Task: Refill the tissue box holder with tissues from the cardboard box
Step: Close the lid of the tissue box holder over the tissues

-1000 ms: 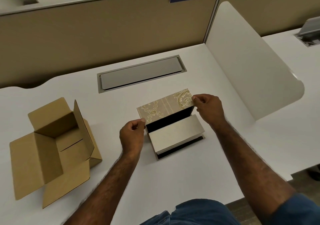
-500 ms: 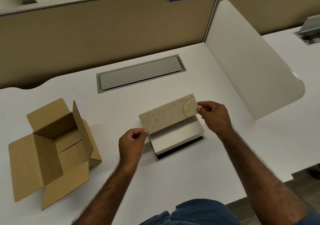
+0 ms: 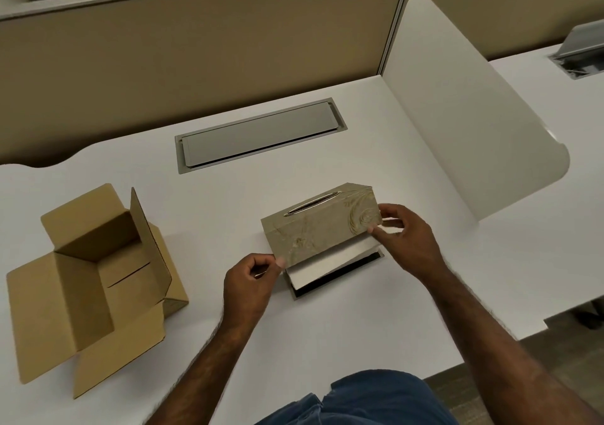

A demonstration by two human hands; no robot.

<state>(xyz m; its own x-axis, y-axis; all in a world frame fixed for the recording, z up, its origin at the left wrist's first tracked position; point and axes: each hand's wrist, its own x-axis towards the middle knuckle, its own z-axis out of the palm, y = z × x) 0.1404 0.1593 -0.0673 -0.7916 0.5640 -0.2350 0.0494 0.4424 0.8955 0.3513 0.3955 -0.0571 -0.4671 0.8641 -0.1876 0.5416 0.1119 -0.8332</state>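
Observation:
The beige patterned lid of the tissue box holder [image 3: 322,225] hovers tilted over its base, its oval slot facing up and away. My left hand [image 3: 251,275] pinches the lid's near left corner. My right hand [image 3: 403,239] grips the lid's right end. Under the lid a pale tissue pack [image 3: 330,262] lies in the dark-edged holder base [image 3: 340,277]. An open brown cardboard box [image 3: 98,280] stands to the left with its flaps spread; its inside looks empty.
The white desk [image 3: 327,343] carries a grey cable hatch [image 3: 260,135] behind the holder. A white divider panel [image 3: 467,104] rises on the right, and a tan partition wall runs along the back. The desk's front edge is by my lap.
The lid has swung from standing open behind the base, forward and down over the tissue pack; its slotted top now shows. Both hands moved with it.

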